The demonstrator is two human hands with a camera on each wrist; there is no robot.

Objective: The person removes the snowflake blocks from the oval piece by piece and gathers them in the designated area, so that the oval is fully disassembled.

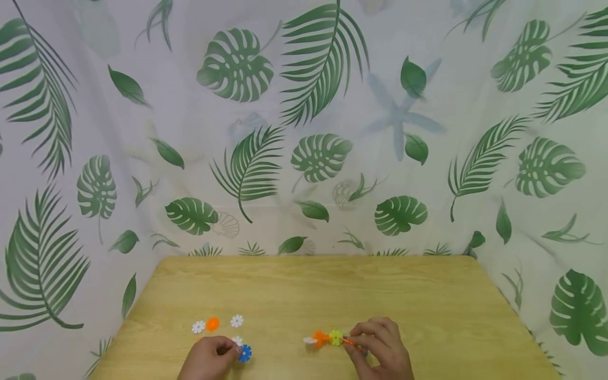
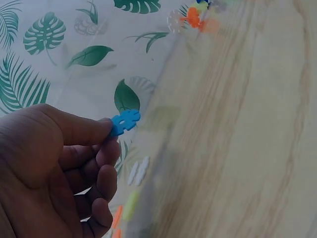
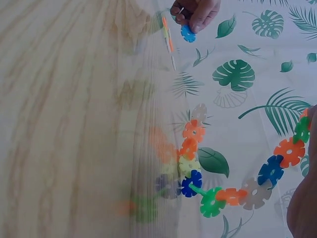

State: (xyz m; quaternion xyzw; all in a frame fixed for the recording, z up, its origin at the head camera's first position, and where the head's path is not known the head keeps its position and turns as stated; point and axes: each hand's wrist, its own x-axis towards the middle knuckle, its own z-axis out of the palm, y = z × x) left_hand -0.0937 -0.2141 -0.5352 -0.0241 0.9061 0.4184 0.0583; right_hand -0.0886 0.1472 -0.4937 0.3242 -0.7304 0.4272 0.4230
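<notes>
Between thumb and forefinger, my left hand (image 1: 211,360) pinches a blue snowflake disc (image 1: 244,353), a flat toy piece with notches round its rim. The left wrist view shows this blue disc (image 2: 126,121) nearly edge-on at the fingertips, the other fingers curled below. Over at the right, my right hand (image 1: 382,345) grips a chain of interlocked snowflake discs (image 1: 335,338) by its right part. In the right wrist view the chain (image 3: 213,202) curves through white, orange, yellow, blue and green discs up to the hand (image 3: 303,198) at the right edge, where its fingertips are hidden.
Loose discs lie around the left hand: a white disc (image 1: 198,327), an orange disc (image 1: 212,324) and another white disc (image 1: 237,320) farther back. The wooden table (image 1: 304,287) ends at a leaf-printed cloth (image 1: 266,232) hanging behind and at both sides.
</notes>
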